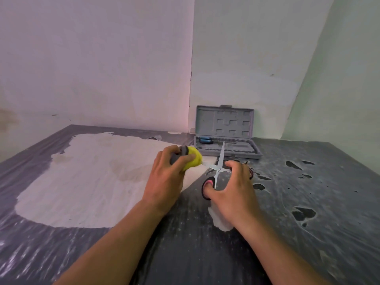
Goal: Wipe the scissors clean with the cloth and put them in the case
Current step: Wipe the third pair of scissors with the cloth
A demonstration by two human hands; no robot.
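Both of my forearms fill the bottom edge, reaching out over a worn table (308,202) whose dark glossy film has peeled off in a big pale patch left of my hands. My left hand (167,175) is closed around the cloth (193,158), a yellow fuzzy wad with a grey part bunched in the fist, and it meets the tip of 1 blade just to its right. Next come the scissors (219,166), spread wide open in an X: thin bright steel blades, black looped handles with pink lining. My right hand (232,188) holds those handles, thumb through the near loop and fingers curled over the far one.

Beyond my right hand, close against the wall, sits the case (224,124), grey moulded plastic, lid propped upright with square recesses, its tray ribbed into slots. 1 blue-handled tool (205,140) already lies in the tray's left end.

I judge the wiping to be underway, with 1 blade against the cloth and the other bare. Closing the scissors and laying them in the case is not yet done.
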